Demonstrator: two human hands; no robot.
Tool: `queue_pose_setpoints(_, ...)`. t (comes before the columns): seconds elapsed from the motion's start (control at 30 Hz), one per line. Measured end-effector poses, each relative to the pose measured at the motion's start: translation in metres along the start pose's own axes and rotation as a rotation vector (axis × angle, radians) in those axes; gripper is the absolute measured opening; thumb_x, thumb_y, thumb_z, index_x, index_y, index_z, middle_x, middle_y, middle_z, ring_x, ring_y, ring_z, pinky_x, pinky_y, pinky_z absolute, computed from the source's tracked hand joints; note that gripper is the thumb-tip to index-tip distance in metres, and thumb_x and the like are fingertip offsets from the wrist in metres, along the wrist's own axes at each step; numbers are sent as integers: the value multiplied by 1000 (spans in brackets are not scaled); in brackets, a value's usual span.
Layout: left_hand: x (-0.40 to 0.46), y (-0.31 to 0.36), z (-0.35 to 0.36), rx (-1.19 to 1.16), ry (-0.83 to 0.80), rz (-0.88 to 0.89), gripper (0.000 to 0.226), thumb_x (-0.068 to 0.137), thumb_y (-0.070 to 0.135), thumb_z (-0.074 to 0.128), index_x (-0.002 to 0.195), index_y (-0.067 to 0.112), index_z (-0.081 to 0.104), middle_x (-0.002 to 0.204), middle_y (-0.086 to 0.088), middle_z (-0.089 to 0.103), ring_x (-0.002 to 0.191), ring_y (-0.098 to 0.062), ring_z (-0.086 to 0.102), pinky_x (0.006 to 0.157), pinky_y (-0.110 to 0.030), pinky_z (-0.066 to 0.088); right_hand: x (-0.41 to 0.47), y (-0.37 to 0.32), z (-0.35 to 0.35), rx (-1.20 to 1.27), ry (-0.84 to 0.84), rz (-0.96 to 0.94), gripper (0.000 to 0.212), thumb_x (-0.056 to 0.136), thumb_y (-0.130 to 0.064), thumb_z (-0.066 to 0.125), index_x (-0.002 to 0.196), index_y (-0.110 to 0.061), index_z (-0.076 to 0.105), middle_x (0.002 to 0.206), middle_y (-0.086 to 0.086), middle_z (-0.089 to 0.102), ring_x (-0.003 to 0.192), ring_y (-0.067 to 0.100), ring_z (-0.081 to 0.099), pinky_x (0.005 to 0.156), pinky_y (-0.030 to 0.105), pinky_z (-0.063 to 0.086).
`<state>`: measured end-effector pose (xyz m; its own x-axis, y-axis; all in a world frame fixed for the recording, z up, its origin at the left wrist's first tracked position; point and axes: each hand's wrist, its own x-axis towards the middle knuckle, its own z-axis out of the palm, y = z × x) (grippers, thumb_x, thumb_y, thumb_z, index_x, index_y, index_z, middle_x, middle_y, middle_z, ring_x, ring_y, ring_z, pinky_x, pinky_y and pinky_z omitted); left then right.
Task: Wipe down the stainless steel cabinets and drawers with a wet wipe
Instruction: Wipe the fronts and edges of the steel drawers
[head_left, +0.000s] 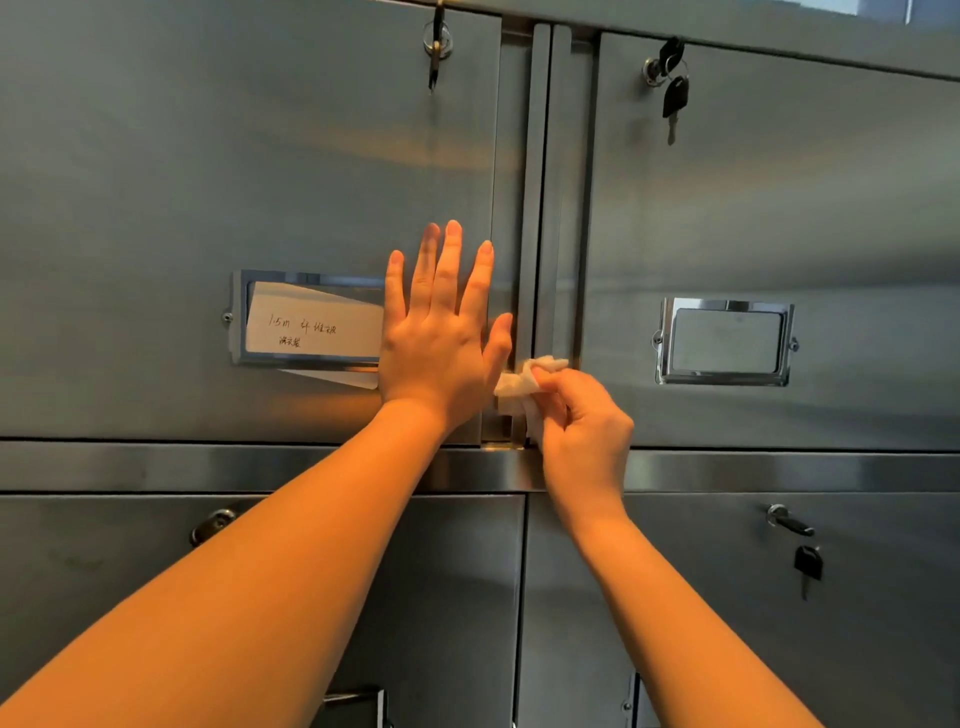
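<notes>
The person stands close to a bank of stainless steel cabinets, and the step in hand looks like wiping the narrow vertical post (543, 208) between two upper doors. The left hand (441, 338) lies flat on the left door (260, 182), fingers straight and spread, covering the right end of a label holder (306, 317) that carries a handwritten paper slip; it seems to brace the door, with nothing in its grip. The right hand (582, 421) has its grip clamped on the wet wipe (524, 382), fingers curled round the bunched white cloth, which is pressed against the lower part of the post just beside the left thumb and a little above the horizontal rail (779, 470) that divides upper doors from lower ones.

The right door (831, 208), with its empty label holder (724, 340) and its keys (672, 88) hanging from the lock, shows no streaks that would tell whether it has been wiped. By this judgement the task is partway along.

The next move probably calls for drawing the wipe along the post or down onto the rail, keeping firm pressure in the recessed seams. Around the locks and hanging keys, care would be needed not to snag the cloth.
</notes>
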<state>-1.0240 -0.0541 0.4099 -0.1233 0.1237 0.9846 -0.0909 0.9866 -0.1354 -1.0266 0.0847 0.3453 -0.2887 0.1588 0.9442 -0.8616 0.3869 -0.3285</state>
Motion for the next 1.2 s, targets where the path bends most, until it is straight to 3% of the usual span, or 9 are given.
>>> queue_pose_setpoints(0.27,1,-1,1,15,-1,3,62,100,52,30,153,21,30,162,-12,20,150,-30,12,119,-49,1,-9,-2,-14,-4,-46,39,24,87,7,63,100,-9,76,101,0,70,94,3,60,88,2,39)
queue_pose_setpoints(0.47,-1,1,-2,-4,-58,7,63,100,51,26,155,20,27,163,-12,16,151,-30,10,120,-50,0,-26,-4,-30,11,41,122,27,87,8,61,101,-11,75,96,-9,65,89,-3,58,82,3,44)
queue_pose_setpoints(0.57,0,0,-9,-54,-103,8,61,100,46,27,155,19,25,163,-13,14,151,-29,8,120,-49,-1,-37,-8,-42,22,35,169,31,86,10,59,101,-12,75,95,-13,64,88,-14,57,81,6,45)
queue_pose_setpoints(0.7,-9,3,-19,-192,-151,-19,62,99,40,33,156,19,22,164,-11,13,152,-26,7,121,-47,-2,-55,-12,-59,-6,8,198,33,86,8,59,103,-16,74,96,-12,66,90,-7,57,79,10,46)
queue_pose_setpoints(0.77,-30,11,-25,-281,-169,-34,62,98,38,36,155,17,26,163,-12,17,151,-27,9,122,-48,1,-67,-9,-68,-12,-18,206,35,86,7,58,104,-18,74,96,-15,65,89,-10,57,81,11,47)
queue_pose_setpoints(0.93,-131,38,-42,-459,-248,-27,59,95,30,43,150,9,36,158,-17,29,149,-32,20,120,-54,12,-109,8,-89,-64,-101,309,30,90,2,58,106,-17,74,100,-5,69,94,-2,59,82,23,51)
queue_pose_setpoints(1.2,-303,63,-60,-564,-495,-23,57,95,31,43,147,8,41,155,-16,35,147,-32,25,120,-54,17,-208,46,-121,-178,-184,545,32,89,2,58,107,-19,73,97,-20,62,91,-9,57,86,30,52)
